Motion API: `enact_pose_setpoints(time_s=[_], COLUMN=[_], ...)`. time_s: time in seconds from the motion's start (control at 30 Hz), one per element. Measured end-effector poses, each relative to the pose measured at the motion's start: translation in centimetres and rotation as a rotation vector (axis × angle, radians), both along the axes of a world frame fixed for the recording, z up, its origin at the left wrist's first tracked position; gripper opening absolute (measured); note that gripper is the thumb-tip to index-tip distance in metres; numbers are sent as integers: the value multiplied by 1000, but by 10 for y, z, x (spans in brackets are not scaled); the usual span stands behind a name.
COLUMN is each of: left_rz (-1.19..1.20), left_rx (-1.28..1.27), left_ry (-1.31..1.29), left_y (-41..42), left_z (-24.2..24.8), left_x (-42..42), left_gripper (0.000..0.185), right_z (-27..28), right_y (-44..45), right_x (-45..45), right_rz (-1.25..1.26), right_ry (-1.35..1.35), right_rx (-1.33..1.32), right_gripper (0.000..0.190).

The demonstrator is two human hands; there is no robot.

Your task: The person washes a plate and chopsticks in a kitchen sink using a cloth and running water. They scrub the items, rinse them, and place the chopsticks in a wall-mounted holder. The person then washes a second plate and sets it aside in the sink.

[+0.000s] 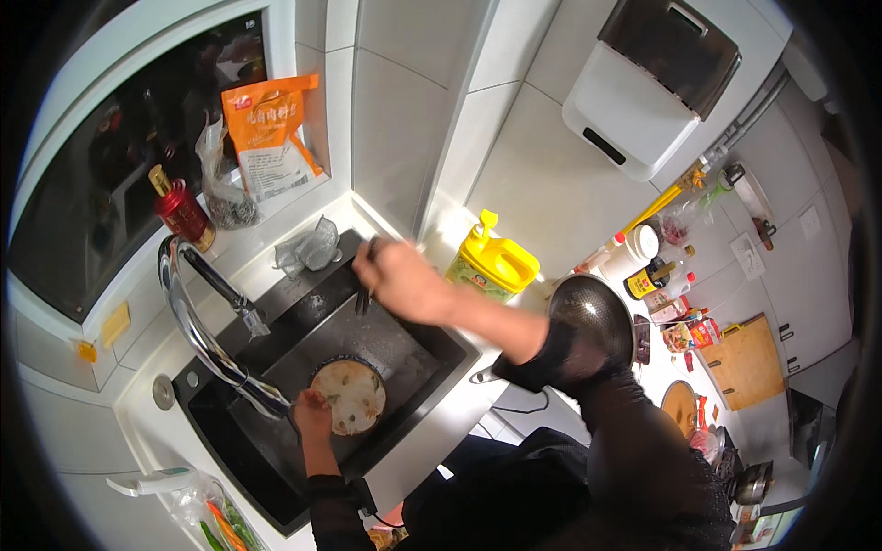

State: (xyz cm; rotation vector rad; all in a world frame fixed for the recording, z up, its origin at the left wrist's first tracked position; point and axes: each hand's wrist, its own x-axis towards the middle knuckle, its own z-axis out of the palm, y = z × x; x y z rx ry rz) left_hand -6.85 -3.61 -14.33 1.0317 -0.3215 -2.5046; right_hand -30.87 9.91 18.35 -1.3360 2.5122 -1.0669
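Note:
My left hand (pixel 315 410) is at the left edge of a round dish (pixel 350 399), its fingers curled at the rim. The dish has a blue-patterned edge, a pale brownish film and scattered food scraps, and is above the dark sink basin (pixel 413 351). Close to that hand is the spout end of a chrome faucet (pixel 200 320). My right hand (pixel 403 279), blurred, is raised over the far part of the sink. It is closed around a dark, slender bundle (pixel 362 302) sticking out below the fist; what the bundle is cannot be made out.
A grey mesh cloth (pixel 310 246) lies on the sink's back ledge. A yellow-topped jug (pixel 493 265) and a wok (pixel 592 313) stand right of the sink. A red bottle (pixel 182 210) and an orange food packet (pixel 269 134) are by the window. Bagged vegetables (pixel 224 520) lie at lower left.

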Motion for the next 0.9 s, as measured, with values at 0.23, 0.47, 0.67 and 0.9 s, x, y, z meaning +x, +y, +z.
enact_pose_setpoints(time_s=[0.23, 0.47, 0.67, 0.9], left_rz=[40, -14, 12, 65], left_rx=[106, 89, -12, 68], left_ry=[-117, 11, -63, -217], left_y=[-4, -10, -16, 0], left_z=[-25, -47, -39, -25], left_x=[3, 12, 14, 18], left_gripper=[26, 14, 12, 30], right_z=[157, 91, -4, 101], right_y=[112, 113, 46, 120], right_x=[-86, -116, -54, -136], right_rz=[-275, -82, -42, -262], right_ry=[90, -642, -386, -257], right_rx=[-84, -94, 168, -402], right_gripper=[24, 23, 19, 25])
